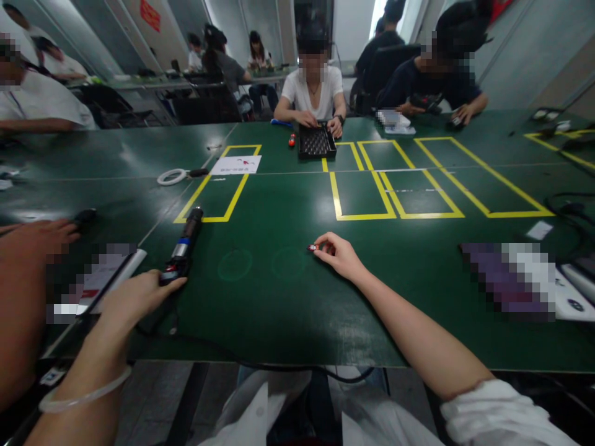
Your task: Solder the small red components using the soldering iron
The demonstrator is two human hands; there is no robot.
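Note:
My left hand (139,294) reaches over the left part of the green table (260,316). Its fingers close about the near end of a black cylindrical tool (185,241) with a blue and pale band, which slants away from me; its exact kind is not clear. Further right, my right hand (341,257) hovers at or just above the tabletop. Thumb and fingertips pinch a small red piece (313,248) with a pale spot, too small to name. Two faint circles mark the table between my hands.
A co-worker's hand (39,244) rests at the left by a dark object. Yellow tape outlines (365,217) cross the table's middle. Opposite, a person handles a black tray (317,142) beside a small red item (292,140). A black cable (297,368) runs along the near edge.

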